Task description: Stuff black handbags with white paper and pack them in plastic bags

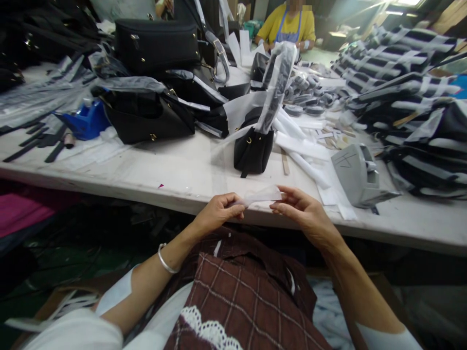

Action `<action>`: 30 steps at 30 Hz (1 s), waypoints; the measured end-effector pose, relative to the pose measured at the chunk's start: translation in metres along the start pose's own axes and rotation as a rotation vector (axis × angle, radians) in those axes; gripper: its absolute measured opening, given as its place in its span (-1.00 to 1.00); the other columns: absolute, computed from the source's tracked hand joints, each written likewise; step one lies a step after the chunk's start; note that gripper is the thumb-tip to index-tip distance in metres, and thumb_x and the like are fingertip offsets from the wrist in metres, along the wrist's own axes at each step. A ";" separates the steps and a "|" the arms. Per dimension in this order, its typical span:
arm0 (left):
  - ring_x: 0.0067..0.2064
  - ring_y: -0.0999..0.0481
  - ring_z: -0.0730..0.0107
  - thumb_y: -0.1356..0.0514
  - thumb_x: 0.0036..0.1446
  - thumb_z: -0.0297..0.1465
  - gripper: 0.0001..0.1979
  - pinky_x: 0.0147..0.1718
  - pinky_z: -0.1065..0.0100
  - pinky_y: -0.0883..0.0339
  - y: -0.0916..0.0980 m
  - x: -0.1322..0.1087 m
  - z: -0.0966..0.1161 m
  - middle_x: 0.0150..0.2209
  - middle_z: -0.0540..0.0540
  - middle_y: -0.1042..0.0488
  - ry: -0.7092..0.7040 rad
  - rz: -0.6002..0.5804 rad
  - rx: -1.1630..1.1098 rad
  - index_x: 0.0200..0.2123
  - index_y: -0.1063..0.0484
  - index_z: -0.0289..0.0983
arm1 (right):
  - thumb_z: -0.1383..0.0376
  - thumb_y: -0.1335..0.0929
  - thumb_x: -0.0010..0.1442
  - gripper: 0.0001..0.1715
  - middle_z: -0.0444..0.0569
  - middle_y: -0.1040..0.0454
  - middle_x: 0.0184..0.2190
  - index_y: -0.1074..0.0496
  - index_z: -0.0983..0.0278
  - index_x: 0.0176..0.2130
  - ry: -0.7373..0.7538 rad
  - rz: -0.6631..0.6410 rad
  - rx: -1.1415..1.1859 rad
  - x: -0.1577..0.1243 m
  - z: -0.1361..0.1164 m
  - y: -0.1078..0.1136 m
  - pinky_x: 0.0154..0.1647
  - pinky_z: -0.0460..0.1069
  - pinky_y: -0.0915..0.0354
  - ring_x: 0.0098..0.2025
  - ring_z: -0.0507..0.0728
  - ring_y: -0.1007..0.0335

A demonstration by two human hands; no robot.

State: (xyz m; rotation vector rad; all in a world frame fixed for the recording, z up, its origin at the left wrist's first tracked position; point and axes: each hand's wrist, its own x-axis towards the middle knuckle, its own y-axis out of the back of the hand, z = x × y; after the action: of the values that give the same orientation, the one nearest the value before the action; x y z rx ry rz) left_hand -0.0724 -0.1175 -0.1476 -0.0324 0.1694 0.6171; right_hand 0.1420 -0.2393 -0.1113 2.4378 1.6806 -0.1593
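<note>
Just above the front edge of the white table, a thin translucent plastic strip (260,195) spans the gap between my hands. My left hand (221,211) pinches its left end between thumb and curled fingers. At the other end, the fingertips of my right hand (302,209) hold the strip, while the thumb sits slightly lower. Behind it stands a small black handbag (253,150) with its handle upright in clear wrapping (277,82). A larger black handbag (146,116) lies farther left, its handle also wrapped.
A grey tape dispenser (355,175) stands at right, before a pile of wrapped black bags (419,107). On the left are a blue tape dispenser (89,119) and black strips (54,150). White foam pieces (302,146) lie mid-table. Across the table sits a person in yellow (288,26).
</note>
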 end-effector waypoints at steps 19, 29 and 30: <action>-0.31 -0.55 0.40 -0.23 0.19 -0.27 -0.81 -0.23 0.42 -0.37 0.004 -0.015 -0.022 -0.39 0.00 -0.58 -0.003 0.146 0.077 -0.34 -0.50 -0.28 | 0.22 -0.54 -0.09 -0.55 -0.07 -0.63 -0.36 -0.62 0.23 -0.14 -0.147 -0.155 -0.116 0.016 -0.030 -0.019 -0.40 -0.08 -0.37 -0.41 0.06 -0.49; -0.29 -0.47 0.35 -0.19 0.22 -0.30 -0.84 -0.29 0.40 -0.24 0.001 -0.004 -0.007 -0.32 0.01 -0.51 -0.111 -0.029 0.457 -0.18 -0.45 -0.23 | 0.29 -0.40 0.01 -0.90 -0.16 -0.48 -0.60 -0.53 0.26 -0.48 -0.001 -0.232 -0.557 0.039 -0.028 -0.045 -0.55 -0.12 -0.16 -0.56 0.00 -0.33; -0.31 -0.45 0.35 -0.15 0.25 -0.30 -0.86 -0.31 0.40 -0.22 0.001 -0.002 -0.007 -0.36 0.01 -0.48 -0.098 -0.002 0.456 -0.23 -0.42 -0.24 | 0.31 -0.39 0.00 -0.91 -0.16 -0.49 -0.60 -0.52 0.26 -0.48 0.052 -0.198 -0.629 0.043 -0.030 -0.047 -0.54 -0.11 -0.17 -0.55 0.01 -0.35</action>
State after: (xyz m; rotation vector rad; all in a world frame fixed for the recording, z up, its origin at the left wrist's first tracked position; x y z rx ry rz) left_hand -0.0757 -0.1179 -0.1540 0.4369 0.2112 0.5655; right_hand 0.1130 -0.1775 -0.0938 1.8265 1.6648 0.3586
